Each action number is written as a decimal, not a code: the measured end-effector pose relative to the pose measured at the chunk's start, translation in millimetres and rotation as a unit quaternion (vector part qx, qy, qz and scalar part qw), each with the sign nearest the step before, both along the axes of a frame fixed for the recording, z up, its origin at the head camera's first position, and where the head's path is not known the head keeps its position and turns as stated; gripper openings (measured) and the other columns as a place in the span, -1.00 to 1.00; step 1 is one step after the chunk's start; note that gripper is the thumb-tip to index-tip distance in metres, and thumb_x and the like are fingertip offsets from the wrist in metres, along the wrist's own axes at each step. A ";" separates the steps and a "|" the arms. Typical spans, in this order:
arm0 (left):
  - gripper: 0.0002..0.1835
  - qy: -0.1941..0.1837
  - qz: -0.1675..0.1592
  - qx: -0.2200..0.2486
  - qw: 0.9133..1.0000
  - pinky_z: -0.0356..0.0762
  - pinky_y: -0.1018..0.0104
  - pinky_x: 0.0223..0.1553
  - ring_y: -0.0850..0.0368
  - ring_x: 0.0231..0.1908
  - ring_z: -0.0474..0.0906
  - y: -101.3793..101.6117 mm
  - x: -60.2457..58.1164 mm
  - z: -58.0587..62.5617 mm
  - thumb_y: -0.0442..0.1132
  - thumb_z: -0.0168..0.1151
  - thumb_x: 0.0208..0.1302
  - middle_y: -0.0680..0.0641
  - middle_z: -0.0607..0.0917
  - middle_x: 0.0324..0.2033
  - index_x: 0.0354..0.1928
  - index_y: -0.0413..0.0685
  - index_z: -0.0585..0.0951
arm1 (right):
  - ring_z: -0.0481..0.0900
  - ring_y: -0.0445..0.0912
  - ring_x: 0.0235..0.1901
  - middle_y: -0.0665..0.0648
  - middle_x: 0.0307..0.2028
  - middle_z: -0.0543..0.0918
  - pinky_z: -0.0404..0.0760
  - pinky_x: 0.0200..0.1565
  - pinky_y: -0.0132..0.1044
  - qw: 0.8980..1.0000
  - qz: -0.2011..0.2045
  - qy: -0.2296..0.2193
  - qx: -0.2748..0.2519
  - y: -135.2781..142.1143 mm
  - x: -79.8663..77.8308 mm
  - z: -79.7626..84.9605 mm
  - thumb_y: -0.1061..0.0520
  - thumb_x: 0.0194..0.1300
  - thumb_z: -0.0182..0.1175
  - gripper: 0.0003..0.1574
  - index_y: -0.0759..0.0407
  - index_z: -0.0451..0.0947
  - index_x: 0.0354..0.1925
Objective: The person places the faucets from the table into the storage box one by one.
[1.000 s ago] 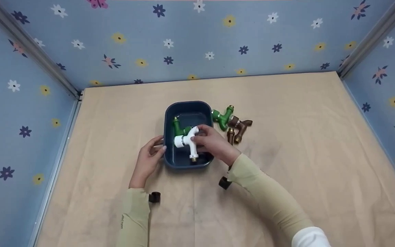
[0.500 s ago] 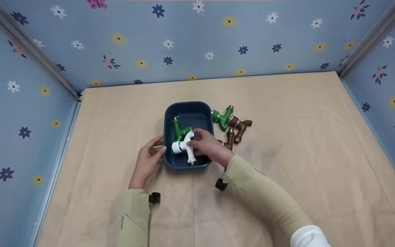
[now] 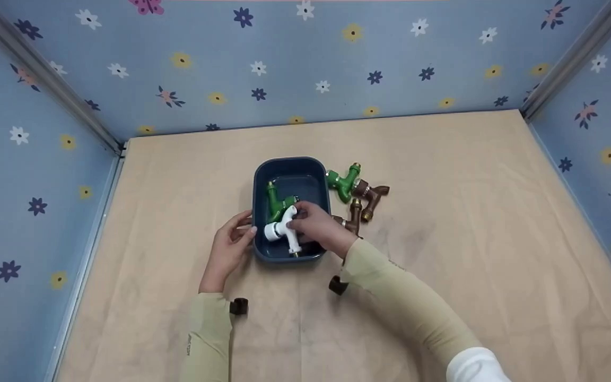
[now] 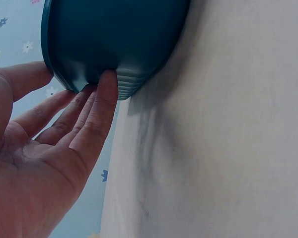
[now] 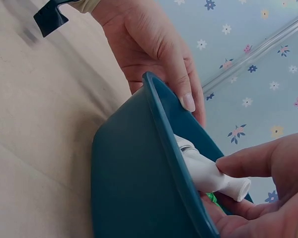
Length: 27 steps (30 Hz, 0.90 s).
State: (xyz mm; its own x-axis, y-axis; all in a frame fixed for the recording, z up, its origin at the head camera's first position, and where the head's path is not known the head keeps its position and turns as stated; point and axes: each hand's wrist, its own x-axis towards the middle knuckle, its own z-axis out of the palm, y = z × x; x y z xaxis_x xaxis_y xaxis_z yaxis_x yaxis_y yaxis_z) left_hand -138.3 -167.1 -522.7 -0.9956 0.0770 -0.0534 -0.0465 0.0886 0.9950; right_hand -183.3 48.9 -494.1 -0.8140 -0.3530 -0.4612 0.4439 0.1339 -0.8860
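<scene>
A dark blue plastic basin (image 3: 263, 165) stands mid-table. My right hand (image 3: 320, 227) pinches a white tap (image 3: 290, 233) between thumb and fingers, low inside the basin's near half. In the right wrist view the white tap (image 5: 201, 171) is tilted, its spout end at the fingertips and its far end hidden by the wall. A green tap (image 3: 273, 204) lies in the basin just beyond the white one. Along the basin's left side rests my left hand (image 3: 228, 246). The left wrist view shows its extended fingers (image 4: 102, 101) against the outer wall and its thumb by the rim.
Just right of the basin, another green tap (image 3: 347, 185) lies beside a brown tap (image 3: 373, 199). A second brown tap (image 3: 356, 215) is partly hidden behind the right hand. Flower-patterned panels (image 3: 305, 63) enclose the beige-covered table (image 3: 454, 201) at the back and sides.
The right hand has carried the white tap slightly left and toward the near end, deeper into the basin. More of the second brown tap now shows. The left hand has stayed in place.
</scene>
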 end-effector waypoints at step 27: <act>-0.51 0.010 0.006 -0.004 1.000 0.59 0.36 -0.23 -0.23 -0.03 0.53 -1.0 -0.6 -7.7 -0.35 0.17 0.35 -0.39 0.49 0.09 0.29 -0.26 0.39 | 0.56 0.12 -0.05 0.31 -0.02 0.54 0.54 -0.03 0.00 0.997 0.002 -0.071 -0.015 -1.4 -5.5 -3.1 0.07 0.37 -0.05 -0.57 0.31 0.32 0.09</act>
